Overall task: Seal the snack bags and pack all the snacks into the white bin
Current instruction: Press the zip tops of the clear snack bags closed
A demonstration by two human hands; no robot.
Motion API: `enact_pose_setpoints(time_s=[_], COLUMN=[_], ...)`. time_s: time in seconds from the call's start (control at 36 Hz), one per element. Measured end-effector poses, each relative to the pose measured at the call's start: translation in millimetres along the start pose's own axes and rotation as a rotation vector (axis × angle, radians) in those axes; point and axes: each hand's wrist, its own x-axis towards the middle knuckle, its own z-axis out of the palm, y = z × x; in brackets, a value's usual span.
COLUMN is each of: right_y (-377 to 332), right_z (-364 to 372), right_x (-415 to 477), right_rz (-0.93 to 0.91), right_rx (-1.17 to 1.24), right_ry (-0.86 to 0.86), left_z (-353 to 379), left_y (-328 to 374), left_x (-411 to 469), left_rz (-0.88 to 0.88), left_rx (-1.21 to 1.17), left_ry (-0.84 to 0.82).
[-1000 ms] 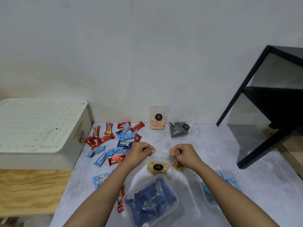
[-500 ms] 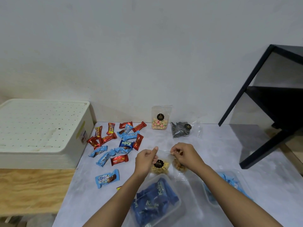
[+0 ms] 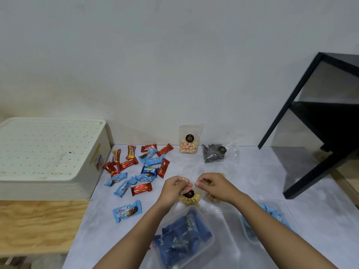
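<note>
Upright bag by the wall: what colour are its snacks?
Its snacks are pastel pink, yellow, green; head view.

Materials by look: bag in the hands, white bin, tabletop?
Snack bag: thin clear plastic film; the yellow snacks show through it. White bin: probably moulded plastic, matte off-white, with rounded edges and rows of small holes in its top face. Table: pale grey mottled top, stone-look; laminate or paint, cannot tell.

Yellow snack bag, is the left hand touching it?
Touching. The head view shows the left hand pinching the yellow snack bag at its top, just above the black label.
</note>
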Motion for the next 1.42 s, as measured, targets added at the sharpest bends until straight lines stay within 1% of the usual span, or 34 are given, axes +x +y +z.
enact_pose_setpoints(time_s=[0.08, 0.25, 0.39, 0.53, 0.69, 0.83, 0.92, 1.03, 1.22, 1.42], right_y=[-3.3, -9.4, -14.1, -16.4, -20.5, -17.6, -16.4, -16.5, -20.8, -22.7], right_z=[5.1, 12.3, 17.2, 15.3, 12.2, 16.0, 17.8, 14.1, 12.7, 16.7], right_x=[3.7, 5.7, 9.5, 9.5, 9.2, 6.4, 5.2, 4.8, 4.6, 1.5], right_rz=[0.009, 0.026, 0.003, 0.015, 0.116, 0.192, 0.216, 0.246, 0.288, 0.29], right_rx=[0.042, 0.088, 0.064, 0.111, 0.163, 0.252, 0.309, 0.337, 0.29, 0.26], right_ry=[-0.003, -0.004, 0.009, -0.014, -0.072, -0.066, -0.044, -0.087, -0.069, 0.014], left_z=[-1.8, -9.2, -9.9, -7.9, -13.1, -15.9, -17.4, -19.1, -20.6, -21.7], left_y=[0.2, 6.6, 7.4, 5.7, 4.2, 4.7, 4.9, 5.4, 6.1, 6.9], left_x=[0.4, -1.6, -0.2, 0.3, -0.3, -3.3, -3.9, -6.1, -7.9, -8.4], left_rz=[-0.007, 0.0, 0.037, 0.018, -0.001, 0.018, 0.028, 0.03, 0.025, 0.01], left_rx=[0.017, 0.135, 0.27, 0.245, 0.191, 0.217, 0.224, 0.229, 0.277, 0.313], left_ry=[-0.04, -0.12, -0.074, -0.044, -0.118, -0.177, -0.191, -0.199, -0.184, -0.175])
